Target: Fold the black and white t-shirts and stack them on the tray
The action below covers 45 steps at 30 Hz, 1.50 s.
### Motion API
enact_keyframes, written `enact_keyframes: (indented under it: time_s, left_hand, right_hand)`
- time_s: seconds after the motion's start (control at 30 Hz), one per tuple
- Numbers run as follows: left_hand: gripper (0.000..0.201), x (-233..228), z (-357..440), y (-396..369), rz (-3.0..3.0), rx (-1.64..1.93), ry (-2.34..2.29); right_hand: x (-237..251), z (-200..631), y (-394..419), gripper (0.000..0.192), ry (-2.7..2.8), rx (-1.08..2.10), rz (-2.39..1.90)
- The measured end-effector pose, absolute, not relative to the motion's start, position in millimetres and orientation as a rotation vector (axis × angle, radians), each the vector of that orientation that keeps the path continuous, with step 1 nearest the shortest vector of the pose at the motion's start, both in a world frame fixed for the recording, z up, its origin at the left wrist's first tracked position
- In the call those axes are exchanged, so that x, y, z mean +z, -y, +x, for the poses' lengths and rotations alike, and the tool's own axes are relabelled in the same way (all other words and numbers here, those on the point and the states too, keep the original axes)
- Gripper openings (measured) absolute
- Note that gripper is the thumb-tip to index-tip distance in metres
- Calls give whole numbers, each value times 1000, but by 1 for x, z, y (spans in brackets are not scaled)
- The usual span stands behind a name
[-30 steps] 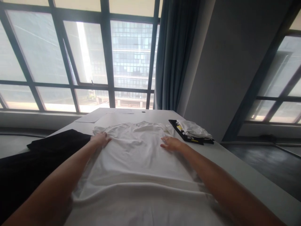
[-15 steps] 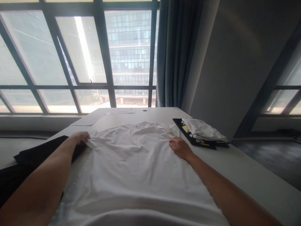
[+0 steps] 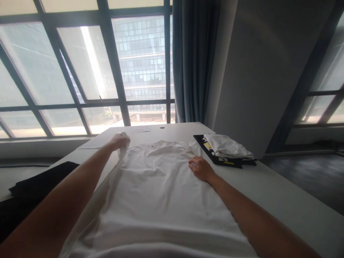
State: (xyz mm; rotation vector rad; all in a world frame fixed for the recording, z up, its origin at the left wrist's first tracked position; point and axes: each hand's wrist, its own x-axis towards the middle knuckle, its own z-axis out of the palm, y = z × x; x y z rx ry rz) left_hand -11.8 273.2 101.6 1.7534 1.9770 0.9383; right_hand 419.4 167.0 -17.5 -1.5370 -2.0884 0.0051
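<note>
A white T-shirt point(image 3: 156, 193) lies spread over the table, its neck end toward the window and its surface lightly creased. My left hand point(image 3: 120, 141) is closed on the shirt's left sleeve and holds it raised, so the left side lifts off the table. On the right, my right hand point(image 3: 201, 168) is at the shirt's edge just below the right sleeve, its fingers curled in on the cloth. The shirt's near end runs out of the bottom of the view.
Folded white and black clothes point(image 3: 228, 148) with yellow details are stacked on the table's right side. Dark cloth point(image 3: 40, 182) lies at the left, partly behind my forearm. Paper sheets point(image 3: 91, 142) rest near the far left edge of the white table point(image 3: 268, 193). Windows and a curtain point(image 3: 192, 64) stand beyond.
My left hand has carried the left sleeve up, inward and away from me, lifting the shirt's left side. My right hand stays at the same place on the cloth. The view has shifted slightly.
</note>
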Motion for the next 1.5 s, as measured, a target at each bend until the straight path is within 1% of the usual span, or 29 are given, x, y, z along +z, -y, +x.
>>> enact_keyframes:
  time_s: [0.07,0.1,0.23,0.33,0.47,0.53,0.6,0.7,0.77,0.9,1.03,1.13,1.23,1.3,1.4,1.5]
  left_hand:
    - [16,88,22,-276,1749,880,-1909]
    - [20,80,38,-277,1741,853,-1881]
    - [49,47,81,-276,1706,670,-1715]
    - [55,33,88,-281,1811,534,-1559]
    - [51,28,74,-291,2119,402,-1649]
    - [50,24,58,-292,2183,344,-1703]
    - [56,17,39,-291,2236,245,-1757]
    - [74,5,7,-286,2291,26,-1918]
    - [77,-1,-10,-283,2251,-46,-2053]
    - [66,-5,-10,-279,2259,-46,-2194]
    - [60,-9,24,-274,2471,-4,-1979]
    - [68,-11,48,-266,2463,-28,-1809]
    - [88,-9,64,-254,2521,-1,-1584]
    - [96,-7,70,-249,2552,9,-1500]
    - [95,-4,67,-254,2501,-23,-1604]
    - [89,-3,43,-272,2365,-64,-1858]
  right_hand:
    - [-17,419,-167,18,2087,2,-1535]
    - [-17,419,-166,18,2087,1,-1534]
    - [-15,419,-164,18,2086,2,-1549]
    - [-15,419,-163,18,2089,6,-1567]
    - [-15,418,-163,19,2086,4,-1580]
    - [-15,418,-163,19,2084,7,-1586]
    - [-15,418,-164,19,2087,10,-1586]
    - [-14,419,-164,19,2094,13,-1578]
    - [-14,419,-164,18,2095,9,-1571]
    - [-15,419,-164,17,2096,3,-1560]
    - [-15,419,-165,17,2092,5,-1562]
    - [-15,419,-166,17,2094,6,-1558]
    - [-14,418,-164,17,2094,3,-1564]
    - [-13,417,-163,17,2093,2,-1573]
    - [-12,417,-161,17,2087,-1,-1584]
    - [-13,418,-162,17,2089,-6,-1574]
